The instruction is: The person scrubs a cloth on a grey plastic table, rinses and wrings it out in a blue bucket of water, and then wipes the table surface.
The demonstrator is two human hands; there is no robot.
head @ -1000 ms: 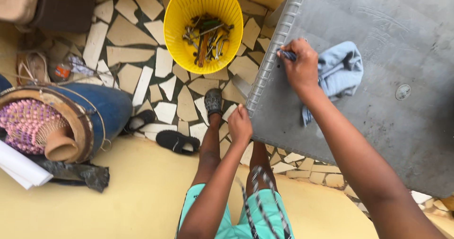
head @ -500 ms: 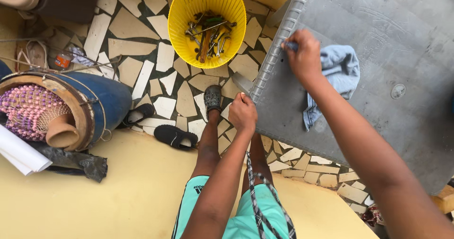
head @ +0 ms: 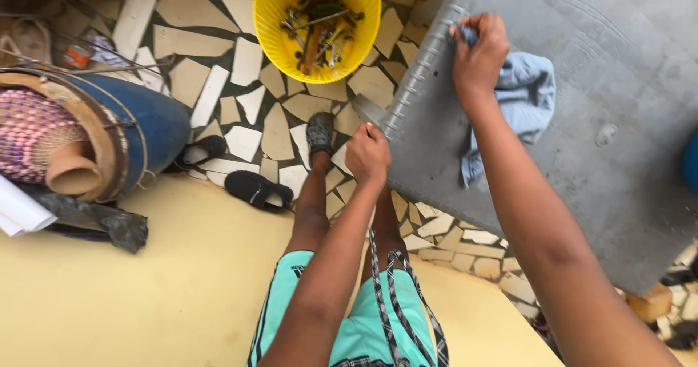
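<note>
Cloth [head: 525,83] lies bunched on the grey panel [head: 582,142], pinched in my right hand [head: 478,53] at the ribbed edge. My left hand [head: 368,153] is closed on the panel's near corner. Behind it stands a yellow basket [head: 280,18] of tools [head: 318,29].

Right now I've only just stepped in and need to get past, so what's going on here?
A person sits with a large grey panel propped in front of them. The left hand grips its lower corner, and the right hand presses a light blue cloth against the ribbed edge. A yellow basket of metal tools stands on the tiled floor nearby.
</note>
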